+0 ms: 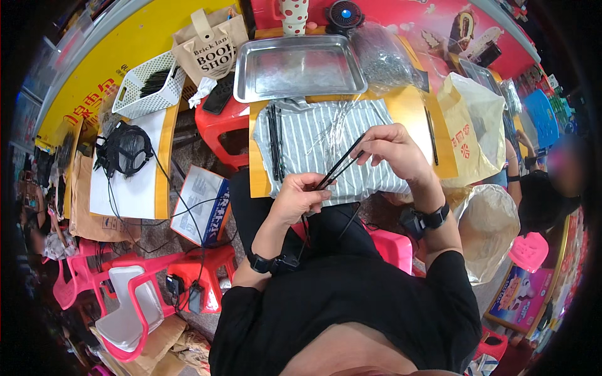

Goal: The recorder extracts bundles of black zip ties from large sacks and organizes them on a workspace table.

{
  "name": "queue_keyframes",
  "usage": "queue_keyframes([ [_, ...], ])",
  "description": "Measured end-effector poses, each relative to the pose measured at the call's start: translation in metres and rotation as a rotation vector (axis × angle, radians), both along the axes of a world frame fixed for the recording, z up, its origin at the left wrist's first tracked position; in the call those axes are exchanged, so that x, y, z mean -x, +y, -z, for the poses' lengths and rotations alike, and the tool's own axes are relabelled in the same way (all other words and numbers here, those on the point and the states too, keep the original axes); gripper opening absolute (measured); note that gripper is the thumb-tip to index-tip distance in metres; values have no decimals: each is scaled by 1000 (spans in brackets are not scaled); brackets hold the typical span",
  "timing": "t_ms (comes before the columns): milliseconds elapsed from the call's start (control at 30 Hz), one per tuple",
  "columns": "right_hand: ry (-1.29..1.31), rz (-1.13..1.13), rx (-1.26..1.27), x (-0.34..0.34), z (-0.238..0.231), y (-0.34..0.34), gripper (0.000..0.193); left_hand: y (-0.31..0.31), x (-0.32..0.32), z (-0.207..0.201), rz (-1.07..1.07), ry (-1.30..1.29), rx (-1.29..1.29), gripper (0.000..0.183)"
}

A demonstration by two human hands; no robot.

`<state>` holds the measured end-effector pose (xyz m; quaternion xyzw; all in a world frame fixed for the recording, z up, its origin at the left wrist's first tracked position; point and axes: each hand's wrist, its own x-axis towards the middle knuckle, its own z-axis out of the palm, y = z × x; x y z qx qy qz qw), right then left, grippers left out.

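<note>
My left hand (299,198) is closed on the lower end of a few thin black strips (335,169), thumb pressed against the fingers. The strips slant up to the right, where my right hand (390,149) pinches their upper end between thumb and fingertips. Whether they are plastic or coated wire I cannot tell. Beneath both hands a grey-and-white striped cloth (370,182) covers part of the table. A bundle of similar black strips (275,144) lies along its left side. Loose thin silvery wires (338,125) are scattered at its far middle.
A metal tray (300,66) stands at the far side of the table, beside a clear plastic bag (384,56). More black strips (431,135) lie at the right edge, near a yellowish bag (461,100). A red stool (216,135) and a white basket (150,94) are left.
</note>
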<state>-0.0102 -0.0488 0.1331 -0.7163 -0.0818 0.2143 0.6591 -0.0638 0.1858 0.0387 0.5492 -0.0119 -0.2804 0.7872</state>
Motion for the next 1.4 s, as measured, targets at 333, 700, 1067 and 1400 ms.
queue_keyframes([
  [333, -380, -91, -30, 14, 9, 6, 11, -2, -1, 8, -30, -18, 84, 17],
  [700, -296, 72, -161, 17, 25, 9, 8, 2, -2, 9, -3, 22, 192, 14],
  [1067, -130, 380, -237, 43, 60, 35, 13, -7, 5, 6, -94, -24, 79, 12],
  [1400, -331, 428, -243, 63, 86, 74, 5, -11, 6, 9, -196, -51, 155, 9],
])
